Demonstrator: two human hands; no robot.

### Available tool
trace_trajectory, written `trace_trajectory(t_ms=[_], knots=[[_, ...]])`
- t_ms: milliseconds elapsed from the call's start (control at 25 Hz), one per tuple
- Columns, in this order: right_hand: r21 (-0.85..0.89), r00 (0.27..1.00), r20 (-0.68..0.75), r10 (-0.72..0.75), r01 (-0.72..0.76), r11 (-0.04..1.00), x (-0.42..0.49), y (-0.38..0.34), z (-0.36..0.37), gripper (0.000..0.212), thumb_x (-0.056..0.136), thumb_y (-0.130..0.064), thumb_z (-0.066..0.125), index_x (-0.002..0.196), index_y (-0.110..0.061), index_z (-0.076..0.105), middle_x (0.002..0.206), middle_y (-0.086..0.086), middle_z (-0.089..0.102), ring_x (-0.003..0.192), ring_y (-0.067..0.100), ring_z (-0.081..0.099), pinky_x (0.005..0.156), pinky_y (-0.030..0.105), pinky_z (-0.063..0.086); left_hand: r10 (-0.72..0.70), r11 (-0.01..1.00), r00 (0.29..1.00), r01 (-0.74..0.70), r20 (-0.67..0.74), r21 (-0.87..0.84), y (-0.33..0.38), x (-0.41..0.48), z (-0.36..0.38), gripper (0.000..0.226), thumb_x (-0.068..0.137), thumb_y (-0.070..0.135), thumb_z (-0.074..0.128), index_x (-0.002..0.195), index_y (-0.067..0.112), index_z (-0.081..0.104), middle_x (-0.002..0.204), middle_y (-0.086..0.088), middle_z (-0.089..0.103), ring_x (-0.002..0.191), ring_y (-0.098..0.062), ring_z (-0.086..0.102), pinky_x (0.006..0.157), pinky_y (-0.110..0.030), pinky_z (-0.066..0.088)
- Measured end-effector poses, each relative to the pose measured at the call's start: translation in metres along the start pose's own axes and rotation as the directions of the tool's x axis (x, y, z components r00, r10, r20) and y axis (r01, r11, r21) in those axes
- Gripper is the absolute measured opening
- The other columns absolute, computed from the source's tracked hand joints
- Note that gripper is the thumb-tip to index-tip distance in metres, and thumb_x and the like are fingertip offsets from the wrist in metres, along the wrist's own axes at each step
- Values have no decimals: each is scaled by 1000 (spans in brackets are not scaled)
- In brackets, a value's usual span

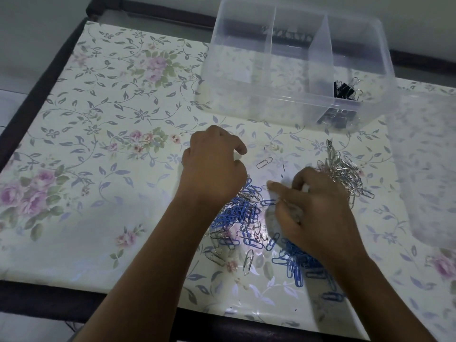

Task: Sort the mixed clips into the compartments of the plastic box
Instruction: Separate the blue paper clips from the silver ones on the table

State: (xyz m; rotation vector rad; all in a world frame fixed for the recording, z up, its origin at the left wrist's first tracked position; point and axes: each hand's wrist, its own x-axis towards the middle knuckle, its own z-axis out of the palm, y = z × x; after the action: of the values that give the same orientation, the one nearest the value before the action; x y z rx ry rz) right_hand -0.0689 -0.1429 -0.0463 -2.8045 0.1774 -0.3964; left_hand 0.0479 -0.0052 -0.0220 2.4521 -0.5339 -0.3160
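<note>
The plastic box [246, 104] stands in the upper right of the frame, clear-walled and split by two dividers into three compartments. A small cluster of black binder clips [344, 91] lies in its right-hand compartment, near the front wall.

Below the box, on the floral tablecloth [98, 119], the paper clips are loose. A pile of silver clips [343, 169] sits right of centre, a mixed heap of blue and silver clips [241, 218] lies at centre between my arms, and one lone silver clip [264, 162] rests just above it.

My left hand [214, 166] hovers over the upper edge of the mixed heap, fingers curled down; its underside is hidden, so I cannot tell whether it holds anything. My right hand [318, 208] is blurred, fingers bent into the near edge of the silver pile, and I cannot tell if it has a clip.

A hazy translucent plastic piece [424, 169] lies along the right edge.
</note>
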Motion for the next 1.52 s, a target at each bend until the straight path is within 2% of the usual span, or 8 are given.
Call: trace_trajectory(t_ms=[160,360,520,640,840,960,1080,1520], knots=[[-107,995,-32,92,-95,990,0,3,-2,41,76,-26,41,98,-16,74,63,5,50,59,30,53,61,33,38,39,999,999,-38,36,-33,3,1,-2,43,66,24,40,100,19,67,116,-4,57,116,-26,48,99,-44,39],[-195,978,-29,208,-210,958,2,-7,1,54,76,-32,36,122,-19,60,106,14,56,95,30,40,74,41,28,-70,978,990,43,126,205,3,-4,-1,60,85,21,51,141,28,30,154,-3,16,142,-25,9,113,-43,15],[-174,964,163,212,-184,967,1,-21,12,57,83,-44,24,136,-36,40,150,8,28,130,32,14,98,54,14,-331,923,930,284,159,258,8,-5,-2,65,92,32,43,147,27,9,157,-5,-7,142,-37,-9,114,-52,4],[-211,882,225,414,-370,905,4,-13,4,65,79,-53,10,141,-41,25,156,-1,4,137,27,-4,106,58,2,-201,973,948,163,248,165,10,-5,2,61,94,30,41,147,29,10,157,-3,-7,143,-33,-13,115,-49,2],[-65,874,31,484,-482,874,8,3,-14,54,80,-37,30,129,-29,50,148,3,27,131,24,14,101,47,16,132,935,924,4,358,-354,21,-4,5,53,91,10,48,138,30,36,149,3,30,138,-14,29,111,-28,27],[157,894,-96,438,-421,893,11,9,-17,33,82,-24,46,105,-17,68,110,5,57,103,26,48,82,25,32,40,827,974,93,224,-555,26,-2,1,39,87,4,52,118,28,57,101,10,58,74,1,57,61,-9,42],[378,831,-22,556,-508,774,14,18,-28,10,82,-13,64,86,-18,72,75,-12,62,63,-1,58,65,9,43,-118,730,985,171,124,-662,23,4,0,32,83,2,52,103,24,64,100,7,66,83,-12,64,63,-23,46],[273,807,574,138,-347,897,11,18,-37,17,57,-18,86,56,-22,69,57,-15,66,62,2,60,57,12,41,-210,911,975,171,-67,-376,13,4,-8,31,83,3,50,108,16,63,109,0,62,92,-16,57,86,-30,47]])
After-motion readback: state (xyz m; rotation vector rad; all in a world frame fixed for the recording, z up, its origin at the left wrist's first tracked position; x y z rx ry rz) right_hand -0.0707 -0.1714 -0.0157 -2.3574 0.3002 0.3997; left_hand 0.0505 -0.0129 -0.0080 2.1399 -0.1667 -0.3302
